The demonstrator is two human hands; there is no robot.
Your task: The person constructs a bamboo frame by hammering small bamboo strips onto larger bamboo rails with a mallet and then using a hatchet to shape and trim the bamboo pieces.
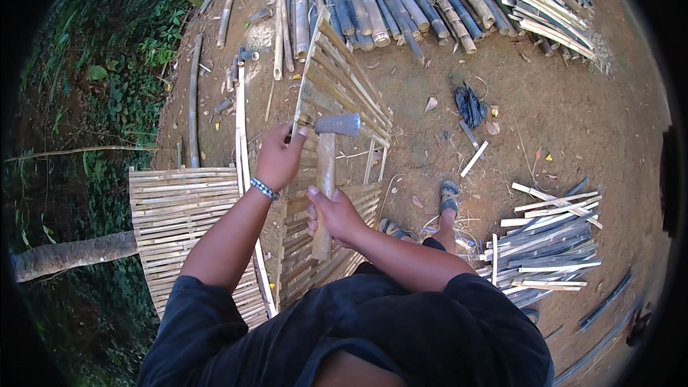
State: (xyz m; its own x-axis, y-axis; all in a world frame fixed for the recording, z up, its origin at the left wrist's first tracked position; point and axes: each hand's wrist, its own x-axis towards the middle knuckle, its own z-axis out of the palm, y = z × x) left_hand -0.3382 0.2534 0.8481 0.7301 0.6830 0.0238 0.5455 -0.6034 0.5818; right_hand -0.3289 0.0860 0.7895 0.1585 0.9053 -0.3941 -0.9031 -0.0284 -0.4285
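Note:
My right hand (335, 216) is wrapped round the wooden handle of a hatchet (325, 165). The hatchet stands with its grey metal head (338, 125) at the top, close to my left fingertips. My left hand (278, 159), with a beaded bracelet on its wrist, is closed on the left edge of an upright bamboo slat panel (337, 64). Whether something small is also between those fingers is hidden. The panel stretches away from me in front, partly behind the hatchet and my right arm.
Another slatted bamboo panel (186, 208) is at left, beside dense green plants. Long bamboo poles (401, 0) are stacked at the far side. Split bamboo strips (548, 236) lie piled at right. A black plastic bag (470, 106) and a loose strip (474, 159) rest on the dirt.

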